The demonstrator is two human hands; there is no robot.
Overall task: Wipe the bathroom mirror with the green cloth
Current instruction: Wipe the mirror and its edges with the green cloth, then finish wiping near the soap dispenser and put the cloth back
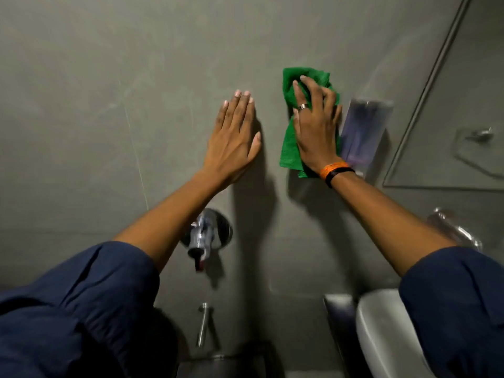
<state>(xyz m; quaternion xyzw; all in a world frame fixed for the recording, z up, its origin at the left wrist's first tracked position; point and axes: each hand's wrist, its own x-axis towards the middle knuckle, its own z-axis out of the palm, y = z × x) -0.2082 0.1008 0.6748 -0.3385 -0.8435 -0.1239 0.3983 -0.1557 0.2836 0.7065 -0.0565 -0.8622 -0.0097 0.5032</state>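
Green cloth [293, 143] lies pressed flat against the grey wall [136, 77] under the right hand [316, 129], fingers spread over it, with a blurred clear dispenser [362, 132] touching its right edge and the mirror [450, 118] farther right. Left hand [231, 143] rests open and flat on the wall, empty. Nearer, below, sit a chrome tap valve [207, 233] and a white basin [381, 331].

The green cloth [289, 143] is bunched up and pressed flat against the grey wall, with wrinkled folds poking out at the top and a flatter flap hanging down on the left. The mirror [447, 118] is way off to the right, a frameless pane with a bevelled edge, tilted in the view, and the cloth isn't touching it.
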